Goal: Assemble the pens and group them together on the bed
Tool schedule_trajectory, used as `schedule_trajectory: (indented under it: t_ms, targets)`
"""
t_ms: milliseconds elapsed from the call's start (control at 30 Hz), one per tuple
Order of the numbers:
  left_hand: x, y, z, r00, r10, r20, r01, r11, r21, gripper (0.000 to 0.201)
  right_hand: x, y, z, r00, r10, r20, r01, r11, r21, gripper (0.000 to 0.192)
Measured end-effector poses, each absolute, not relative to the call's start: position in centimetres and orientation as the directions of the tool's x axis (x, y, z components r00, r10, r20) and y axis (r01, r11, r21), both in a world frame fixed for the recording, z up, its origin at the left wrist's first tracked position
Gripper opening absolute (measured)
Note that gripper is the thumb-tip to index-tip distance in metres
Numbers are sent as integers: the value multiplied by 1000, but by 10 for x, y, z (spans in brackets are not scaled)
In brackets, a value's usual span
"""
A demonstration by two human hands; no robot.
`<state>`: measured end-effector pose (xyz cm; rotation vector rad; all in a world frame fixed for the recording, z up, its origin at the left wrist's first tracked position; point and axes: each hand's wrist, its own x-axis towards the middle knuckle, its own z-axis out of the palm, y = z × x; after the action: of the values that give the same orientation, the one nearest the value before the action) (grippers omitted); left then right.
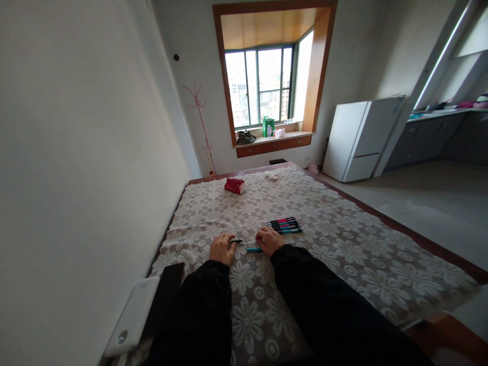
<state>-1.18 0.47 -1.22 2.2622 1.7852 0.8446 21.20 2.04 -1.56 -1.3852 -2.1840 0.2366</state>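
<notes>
Where daylight falls, floral tablecloth point(343, 244), white wall point(76, 152)

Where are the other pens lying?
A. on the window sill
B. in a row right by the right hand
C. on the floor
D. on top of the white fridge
B: the row of pens lies on the flowered cloth, just beyond the right hand.
</notes>
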Motion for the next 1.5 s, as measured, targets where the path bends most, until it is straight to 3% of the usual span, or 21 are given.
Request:
schedule_trajectory:
  t_ms: [167, 933, 1133, 1500]
  targets:
    - [-12, 4, -11, 113, 935, 336, 856, -263, 445, 16, 212, 21, -16, -327, 880, 345, 777, 458, -432, 9]
    - [-12, 2, -4, 28, 957, 290, 858, -172, 485, 17, 212, 20, -16, -263, 896, 358, 810, 407, -422, 13]
    - [-11, 3, -7, 59, 946, 320, 821, -228, 523, 15, 212, 20, -12, -327, 884, 334, 769, 454, -449, 11]
    - [-8, 0, -2, 123, 951, 285, 863, -244, 442, 14, 213, 19, -10, -314, 890, 331, 815, 431, -386, 11]
